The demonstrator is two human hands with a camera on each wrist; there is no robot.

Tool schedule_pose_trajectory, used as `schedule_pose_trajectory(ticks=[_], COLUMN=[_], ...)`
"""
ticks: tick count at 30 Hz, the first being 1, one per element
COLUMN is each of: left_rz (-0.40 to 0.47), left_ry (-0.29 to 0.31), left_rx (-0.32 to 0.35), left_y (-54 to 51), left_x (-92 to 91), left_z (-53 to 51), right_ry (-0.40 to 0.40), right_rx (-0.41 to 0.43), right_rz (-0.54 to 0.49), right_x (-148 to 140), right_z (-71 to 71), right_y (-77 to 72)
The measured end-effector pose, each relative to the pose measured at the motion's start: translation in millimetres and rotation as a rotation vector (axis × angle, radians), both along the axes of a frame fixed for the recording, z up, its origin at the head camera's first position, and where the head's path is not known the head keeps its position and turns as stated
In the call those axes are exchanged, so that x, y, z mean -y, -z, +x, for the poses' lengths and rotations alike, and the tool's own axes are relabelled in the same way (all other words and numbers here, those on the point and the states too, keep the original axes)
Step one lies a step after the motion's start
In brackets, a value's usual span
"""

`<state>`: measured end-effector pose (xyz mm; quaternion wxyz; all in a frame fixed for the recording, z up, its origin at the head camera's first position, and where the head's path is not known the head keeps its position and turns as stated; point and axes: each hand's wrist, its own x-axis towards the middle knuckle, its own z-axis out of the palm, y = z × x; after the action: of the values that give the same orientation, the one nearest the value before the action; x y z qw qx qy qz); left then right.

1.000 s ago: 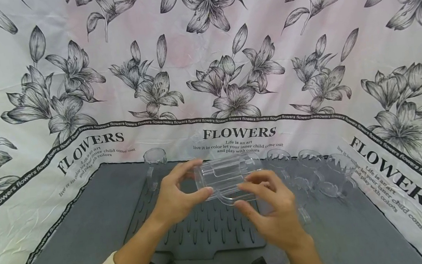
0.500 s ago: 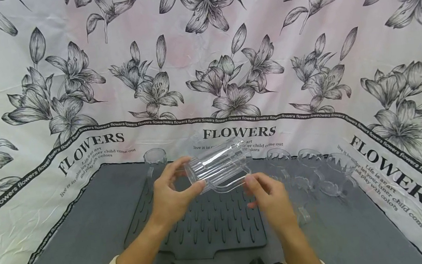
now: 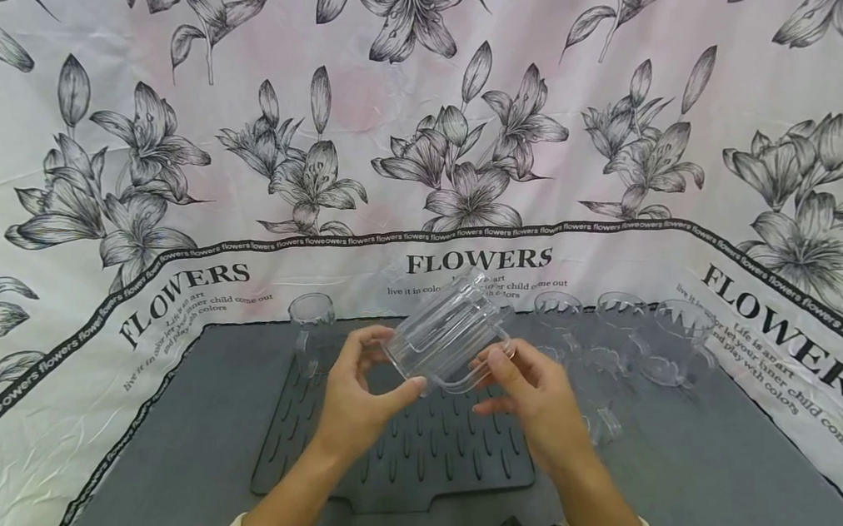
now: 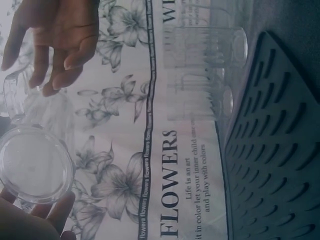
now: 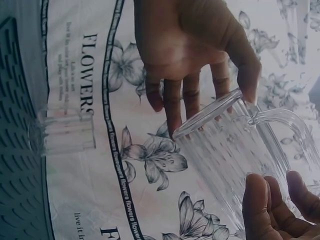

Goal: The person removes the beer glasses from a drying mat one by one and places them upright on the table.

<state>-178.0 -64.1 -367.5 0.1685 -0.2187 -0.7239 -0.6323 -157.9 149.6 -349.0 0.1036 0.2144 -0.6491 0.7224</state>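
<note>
A clear ribbed mug [image 3: 442,328] is held tilted in the air above the dark ridged mat [image 3: 424,463], its rim end up and to the right. My left hand [image 3: 358,394] grips the base end between thumb and fingers; the round base [image 4: 35,162] faces the left wrist camera. At the other end my right hand [image 3: 542,399] pinches the handle near the rim with thumb and fingers. The right wrist view shows the mug [image 5: 225,155] between my left hand [image 5: 185,50] above and my right hand [image 5: 275,210] below.
One clear mug [image 3: 313,335] stands at the mat's back left corner. Several clear mugs [image 3: 619,337] stand at the back right of the grey table [image 3: 710,463], with another clear piece [image 3: 603,425] nearer. A flower-printed cloth [image 3: 413,172] hangs behind.
The mug has gone from nearly level to tilted, with its rim end raised. My right hand has moved from the mug's side to its handle, while my left hand keeps the base end.
</note>
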Motion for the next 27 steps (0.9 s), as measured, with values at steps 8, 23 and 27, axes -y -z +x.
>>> schedule_pose_trajectory(ticks=[8, 23, 27], left_rz=[-0.043, -0.203, -0.219], left_ry=[0.024, -0.058, -0.073], left_rx=[0.013, -0.038, -0.028], left_y=[5.8, 20.3, 23.6], left_x=[-2.7, -11.3, -13.2], left_z=[-2.3, -3.9, -3.4], right_ry=[-0.024, -0.119, -0.148], right_rx=[-0.013, -0.058, -0.06], right_rz=[0.02, 0.081, 0.081], right_x=[-2.5, 0.0, 3.8], right_z=[2.0, 7.8, 10.5], right_y=[-2.5, -3.6, -3.7])
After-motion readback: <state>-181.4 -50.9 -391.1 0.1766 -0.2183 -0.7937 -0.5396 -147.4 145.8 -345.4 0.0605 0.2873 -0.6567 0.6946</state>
